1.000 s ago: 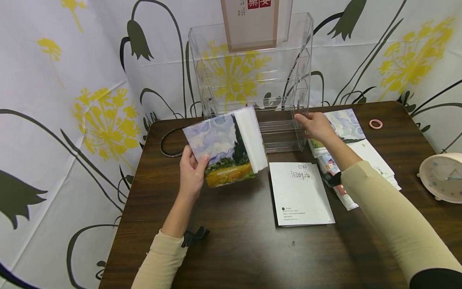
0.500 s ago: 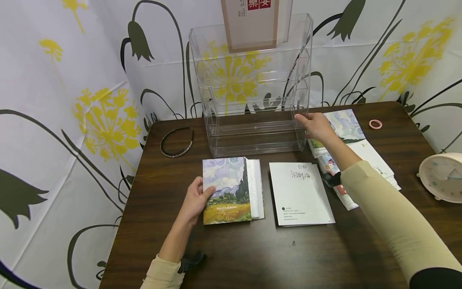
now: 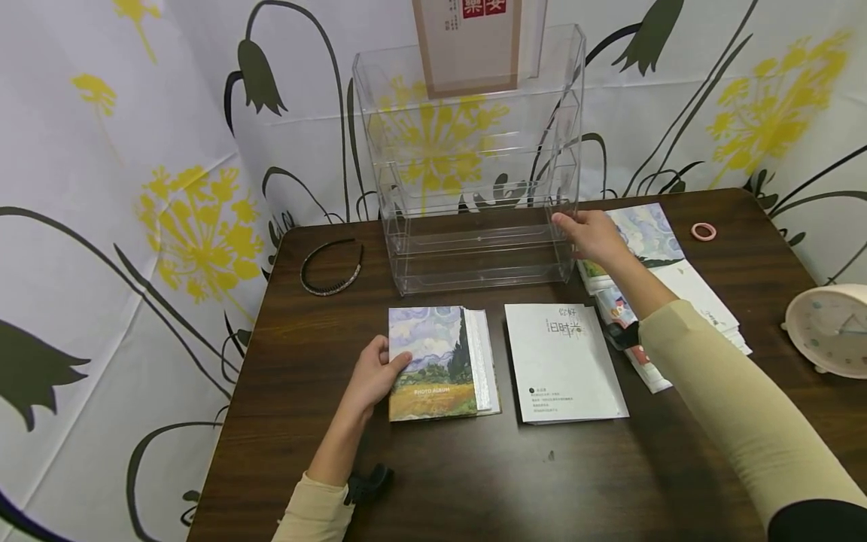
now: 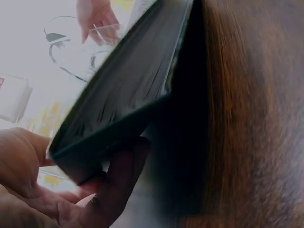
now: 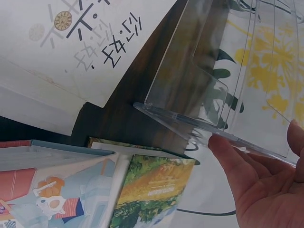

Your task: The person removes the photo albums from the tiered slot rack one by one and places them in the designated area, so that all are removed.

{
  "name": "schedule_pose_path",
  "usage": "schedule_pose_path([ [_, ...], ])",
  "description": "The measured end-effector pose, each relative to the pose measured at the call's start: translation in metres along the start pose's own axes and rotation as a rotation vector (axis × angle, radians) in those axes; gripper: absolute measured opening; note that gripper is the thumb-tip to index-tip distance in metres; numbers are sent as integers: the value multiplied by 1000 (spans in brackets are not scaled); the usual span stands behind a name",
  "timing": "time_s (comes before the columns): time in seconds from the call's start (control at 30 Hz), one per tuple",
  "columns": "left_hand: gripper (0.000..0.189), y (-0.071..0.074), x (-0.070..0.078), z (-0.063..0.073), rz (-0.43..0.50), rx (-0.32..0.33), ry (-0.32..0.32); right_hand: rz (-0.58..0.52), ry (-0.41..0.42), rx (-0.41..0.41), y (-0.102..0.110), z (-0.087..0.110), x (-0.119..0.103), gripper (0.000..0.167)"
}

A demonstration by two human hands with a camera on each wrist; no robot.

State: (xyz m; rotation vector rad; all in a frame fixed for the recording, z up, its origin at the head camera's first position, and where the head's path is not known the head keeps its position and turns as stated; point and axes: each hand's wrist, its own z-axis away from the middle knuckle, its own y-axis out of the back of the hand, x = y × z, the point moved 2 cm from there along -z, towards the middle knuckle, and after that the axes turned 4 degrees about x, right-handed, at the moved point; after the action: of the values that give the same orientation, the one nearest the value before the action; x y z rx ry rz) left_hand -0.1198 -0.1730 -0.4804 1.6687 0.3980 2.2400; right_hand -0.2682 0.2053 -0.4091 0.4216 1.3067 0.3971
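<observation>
My left hand point(image 3: 371, 376) grips a photo album point(image 3: 428, 361) by its left edge, thumb over the painted cover and fingers beneath. The album shows a landscape print and a strip of white pages along its right side. In the left wrist view the album's dark spine point(image 4: 78, 164) lies between thumb and fingers, its body slanting over the wood. At the back, my right hand point(image 3: 592, 235) holds the right side panel of a clear acrylic rack point(image 3: 484, 282), with fingers along the panel's edge in the right wrist view. A white booklet point(image 3: 565, 369) lies just right of the album.
Behind the right forearm lie another painted album point(image 3: 650, 229), white booklets point(image 3: 698, 297) and an illustrated item point(image 3: 646, 369). A black headband point(image 3: 332, 288) is left of the rack, a pink ring point(image 3: 704, 232) and round clock point(image 3: 832, 331) are at right. A framed card point(image 3: 470, 53) tops the rack.
My left hand has brought the album down from in front of the rack to low over the table, then shifted it slightly right toward the white booklet. The right hand stays on the rack.
</observation>
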Motion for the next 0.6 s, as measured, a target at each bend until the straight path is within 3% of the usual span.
schedule_pose_path([
  [0.27, 33, -1, 0, 0, -188, -8, -29, 1, -6, 3, -1, -1, 0, 60],
  [0.6, 33, -1, -3, -3, -298, 3, -24, 11, 0, 9, 0, 0, 0, 59],
])
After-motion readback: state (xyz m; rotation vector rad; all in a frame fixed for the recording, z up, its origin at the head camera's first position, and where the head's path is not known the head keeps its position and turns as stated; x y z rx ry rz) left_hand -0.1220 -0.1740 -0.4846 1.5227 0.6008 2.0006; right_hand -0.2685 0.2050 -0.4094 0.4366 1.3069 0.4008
